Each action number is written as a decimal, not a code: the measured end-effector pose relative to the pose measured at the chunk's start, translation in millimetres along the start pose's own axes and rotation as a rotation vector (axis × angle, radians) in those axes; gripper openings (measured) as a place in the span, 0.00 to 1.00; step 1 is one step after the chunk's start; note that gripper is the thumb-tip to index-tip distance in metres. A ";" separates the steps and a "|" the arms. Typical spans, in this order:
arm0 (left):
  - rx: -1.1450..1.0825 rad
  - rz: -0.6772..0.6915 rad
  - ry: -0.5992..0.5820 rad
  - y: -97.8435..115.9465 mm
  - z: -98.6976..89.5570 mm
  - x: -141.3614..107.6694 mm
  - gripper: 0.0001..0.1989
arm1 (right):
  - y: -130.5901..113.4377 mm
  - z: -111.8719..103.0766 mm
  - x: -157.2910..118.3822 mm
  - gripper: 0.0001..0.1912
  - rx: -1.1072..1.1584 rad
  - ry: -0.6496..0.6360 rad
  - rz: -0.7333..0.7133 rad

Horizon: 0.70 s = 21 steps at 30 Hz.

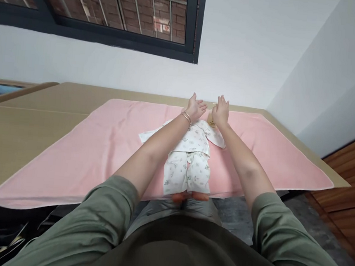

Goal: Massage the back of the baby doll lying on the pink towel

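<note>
My left hand (196, 108) is held palm up above the far part of the pink blanket, fingers spread, with nothing seen in it. A bracelet circles that wrist. Facing it, my right hand (221, 112) has its fingers stretched upward. A small yellowish bottle (211, 120) stands right beside the right hand, partly covered by it; whether they touch I cannot tell. Below both hands lies a white printed baby top (199, 140) above matching trousers (175, 172). Two orange-brown, foot-like ends (200, 196) stick out of the trouser legs, as on a doll. Any head is hidden.
The pink blanket (102, 143) covers much of the tan table (34, 137) and hangs over its near edge. A white wall (234, 51) and a barred window (119, 12) are behind. Wooden cabinetry (350, 177) stands at the right.
</note>
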<state>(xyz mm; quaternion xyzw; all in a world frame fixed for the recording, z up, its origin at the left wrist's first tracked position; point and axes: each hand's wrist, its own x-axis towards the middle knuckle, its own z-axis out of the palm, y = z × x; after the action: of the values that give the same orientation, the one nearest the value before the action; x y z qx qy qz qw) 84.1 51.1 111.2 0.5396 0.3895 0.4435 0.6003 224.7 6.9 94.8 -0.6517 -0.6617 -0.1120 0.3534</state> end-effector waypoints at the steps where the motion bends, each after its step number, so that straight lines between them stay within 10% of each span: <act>1: -0.107 -0.033 -0.017 0.3 4.6 1.1 0.47 | 3.8 0.7 4.5 0.34 0.003 -0.015 -0.011; 13: -0.934 -0.232 -0.031 10.3 29.5 -11.7 0.38 | -14.4 3.0 11.8 0.27 -0.108 -0.137 0.000; 21: -0.897 -0.181 -0.130 20.0 8.6 -85.5 0.27 | -64.1 -5.9 -0.5 0.33 0.048 -0.213 -0.019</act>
<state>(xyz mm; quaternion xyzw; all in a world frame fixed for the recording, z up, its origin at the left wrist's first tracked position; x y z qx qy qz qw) 64.1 -32.5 131.1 0.2168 0.1663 0.4793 0.8340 166.2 -5.1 118.7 -0.6451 -0.7040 -0.0296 0.2956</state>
